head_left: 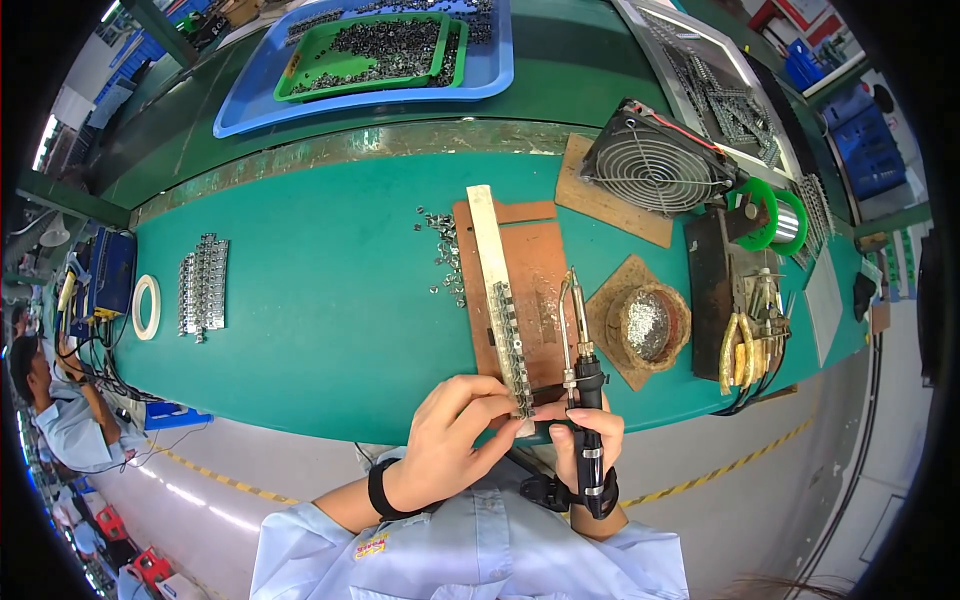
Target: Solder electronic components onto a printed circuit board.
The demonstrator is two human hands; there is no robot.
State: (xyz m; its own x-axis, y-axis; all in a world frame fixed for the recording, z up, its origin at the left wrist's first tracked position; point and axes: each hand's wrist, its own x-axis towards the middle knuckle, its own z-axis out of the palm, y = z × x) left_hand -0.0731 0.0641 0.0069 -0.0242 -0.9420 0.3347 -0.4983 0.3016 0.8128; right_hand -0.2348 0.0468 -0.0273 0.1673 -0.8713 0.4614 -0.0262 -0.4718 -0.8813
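My left hand point(455, 440) is closed at the near end of a strip of small metal parts point(508, 340), thumb and fingers pinching there. The strip lies along a long pale bar point(484, 225), which rests on a brown board point(540, 265). In my right hand point(590, 440) is a black soldering iron point(590, 385) with a thin metal tube beside its shaft, held upright with the tip pointing away from me. One right fingertip reaches toward the strip's near end. Loose small metal pieces point(447, 255) are scattered left of the board.
Right of the board are a round pot point(650, 325) of silvery bits, a fan point(655, 165), a solder spool point(787, 222) and yellow-handled tools point(740, 355). Finished-looking strips point(205, 285) and a tape roll point(146, 307) lie left. A blue tray point(370, 110) holds green trays point(300, 85). A person point(75, 415) sits far left.
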